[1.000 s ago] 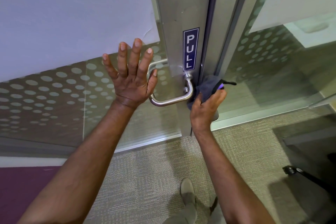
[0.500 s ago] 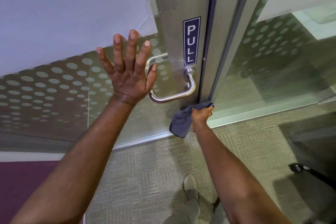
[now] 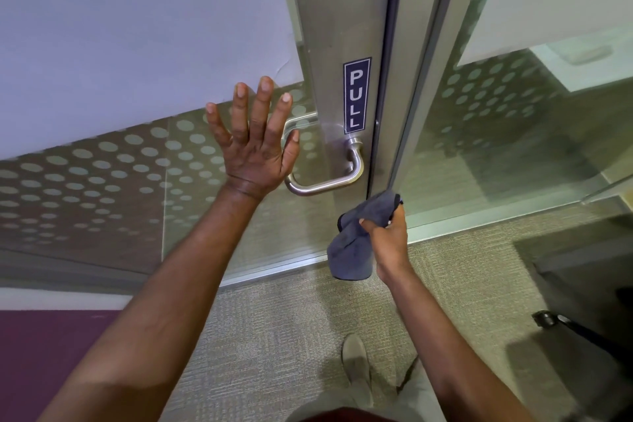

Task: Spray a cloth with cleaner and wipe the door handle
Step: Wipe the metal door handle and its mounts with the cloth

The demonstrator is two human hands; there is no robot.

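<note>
A brushed-steel door handle (image 3: 329,183) curves out from the metal door stile below a blue PULL sign (image 3: 357,95). My left hand (image 3: 255,144) lies flat with fingers spread against the glass door, just left of the handle. My right hand (image 3: 388,236) grips a grey-blue cloth (image 3: 349,250) below and to the right of the handle, apart from it. The cloth hangs down from my fingers in front of the door's lower frame. No spray bottle is in view.
The glass door (image 3: 102,181) carries a dotted frosted pattern, with a fixed glass panel (image 3: 513,130) to the right. Beige carpet (image 3: 274,336) covers the floor, my shoe (image 3: 356,363) stands near the bottom. A dark chair base (image 3: 555,322) sits at the right.
My right hand with the cloth has dropped from beside the handle's right end to below it. The left hand has stayed pressed on the glass.
</note>
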